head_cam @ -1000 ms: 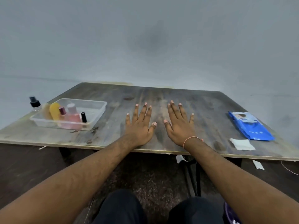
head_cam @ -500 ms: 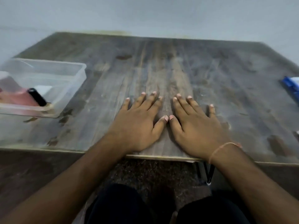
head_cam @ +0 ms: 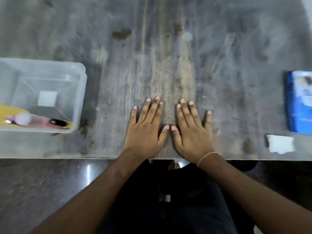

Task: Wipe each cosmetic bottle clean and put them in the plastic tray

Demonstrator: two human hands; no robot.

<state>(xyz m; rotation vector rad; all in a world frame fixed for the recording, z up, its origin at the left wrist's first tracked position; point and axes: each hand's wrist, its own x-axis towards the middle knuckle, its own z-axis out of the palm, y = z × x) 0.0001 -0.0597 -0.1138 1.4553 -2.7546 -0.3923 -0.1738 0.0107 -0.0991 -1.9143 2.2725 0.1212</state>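
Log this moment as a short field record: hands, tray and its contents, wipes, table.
left hand: flat on the table, fingers straight, holds nothing
right hand: flat beside the left, thumbs nearly touching, thin band at the wrist
plastic tray: clear, at the table's left
tray contents: pink bottle, small black-capped bottle, yellow item, all at its near side; blurred
wipes pack: blue, at the right edge of view
white wipe: on the table, just nearer than the pack
table: worn, stained wood

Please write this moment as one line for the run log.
left hand: flat on table | right hand: flat on table | bottles: in plastic tray
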